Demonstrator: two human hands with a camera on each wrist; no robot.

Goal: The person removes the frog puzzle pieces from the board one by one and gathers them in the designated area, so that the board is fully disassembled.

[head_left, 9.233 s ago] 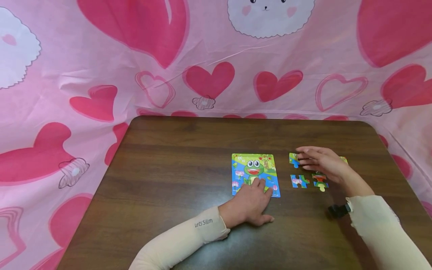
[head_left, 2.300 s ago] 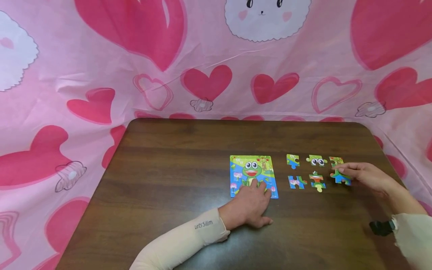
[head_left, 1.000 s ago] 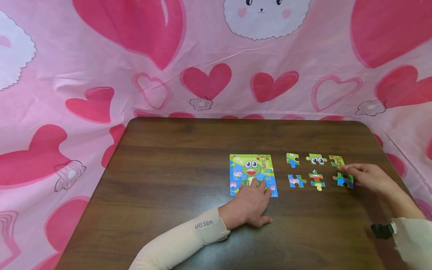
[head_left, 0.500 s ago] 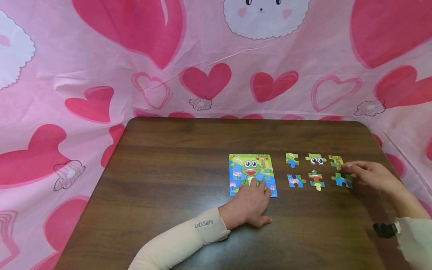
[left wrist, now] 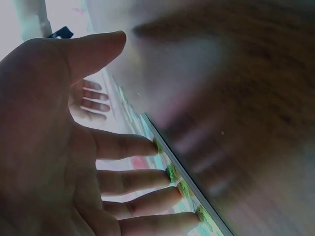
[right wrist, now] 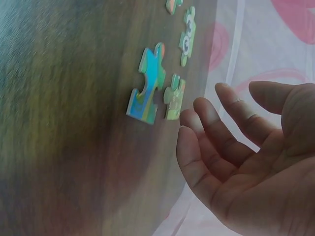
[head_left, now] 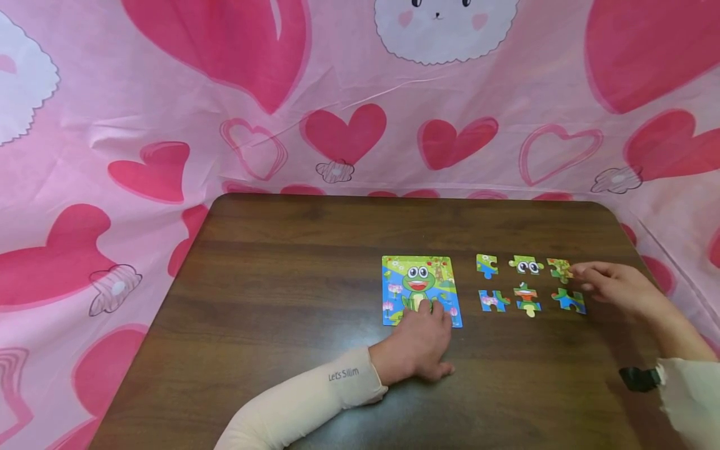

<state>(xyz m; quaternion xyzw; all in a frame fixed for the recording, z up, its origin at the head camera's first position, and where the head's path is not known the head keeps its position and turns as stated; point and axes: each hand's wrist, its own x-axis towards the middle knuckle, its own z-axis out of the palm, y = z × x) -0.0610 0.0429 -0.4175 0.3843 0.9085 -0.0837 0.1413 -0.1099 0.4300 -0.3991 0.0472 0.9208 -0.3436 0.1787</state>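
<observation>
My left hand (head_left: 417, 344) rests its fingertips on the lower part of a square frog picture board (head_left: 396, 272); in the left wrist view the straight fingers (left wrist: 140, 147) touch the board's edge strip. Right of the board lie two rows of loose jigsaw pieces. The top row has a flower corner (head_left: 485, 264), an eyes piece (head_left: 527, 267) and a tree corner (head_left: 559, 269). Below are a lotus piece (head_left: 492, 301), a mouth piece (head_left: 527, 300) and a blue-green corner piece (head_left: 570, 301). My right hand (head_left: 619, 290) hovers beside the tree corner, fingers loosely bent, holding nothing.
The dark wooden table (head_left: 281, 281) has rounded far corners. Pink heart-printed cloth (head_left: 349, 75) hangs behind and along its sides. A black strap piece (head_left: 639, 379) sits at the right wrist, below the pale sleeve (head_left: 689, 394).
The right hand set down the blue-green corner piece in the bottom row, let go, and rose slightly to the tree corner piece. The left hand has slid slightly down the board.
</observation>
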